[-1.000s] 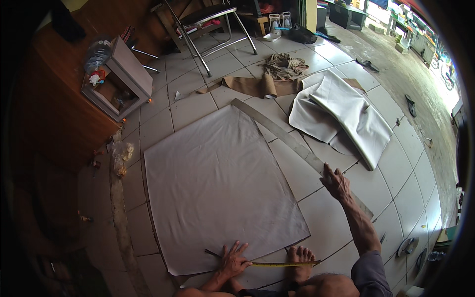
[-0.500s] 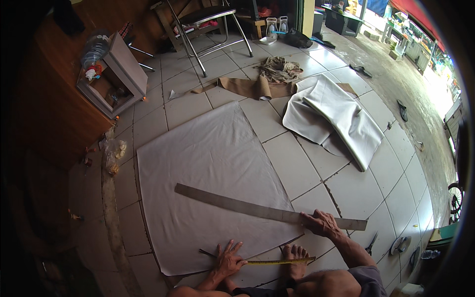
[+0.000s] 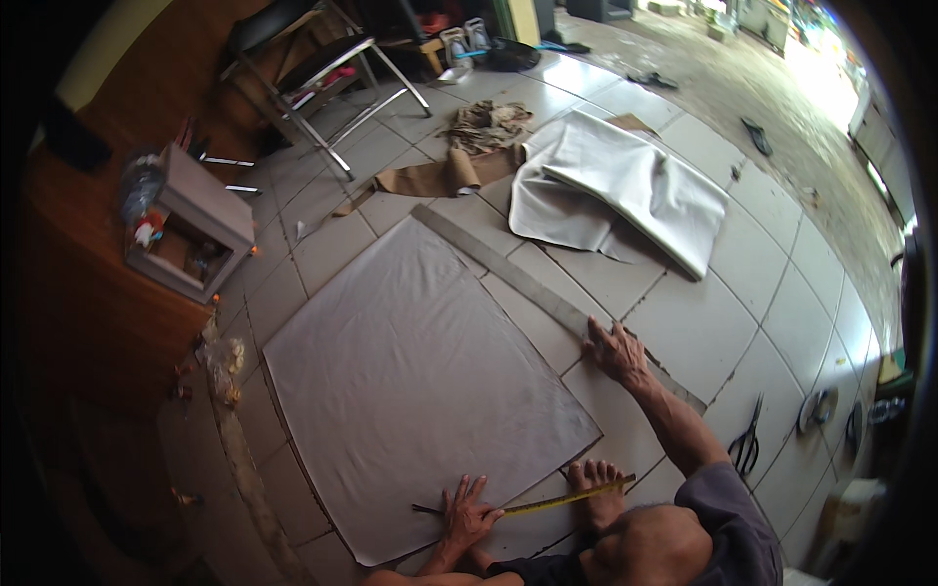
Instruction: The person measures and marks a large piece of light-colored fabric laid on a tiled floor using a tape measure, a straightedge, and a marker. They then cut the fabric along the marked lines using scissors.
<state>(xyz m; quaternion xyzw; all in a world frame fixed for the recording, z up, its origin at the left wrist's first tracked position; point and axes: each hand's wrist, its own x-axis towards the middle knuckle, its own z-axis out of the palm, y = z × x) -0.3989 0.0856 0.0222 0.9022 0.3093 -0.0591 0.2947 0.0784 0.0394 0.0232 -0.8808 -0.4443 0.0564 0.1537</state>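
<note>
Where the tiled floor is covered, a large grey sheet is spread flat. Along its right edge a long straightedge is pressed down by the right hand, fingers spread. A yellow tape measure is pinned at the sheet's near edge by the flattened left hand.

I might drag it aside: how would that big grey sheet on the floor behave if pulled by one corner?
The grey sheet lies flat with slight ripples, so it is probably floppy and would fold. The left hand pressing its edge would likely hold it back.
</note>
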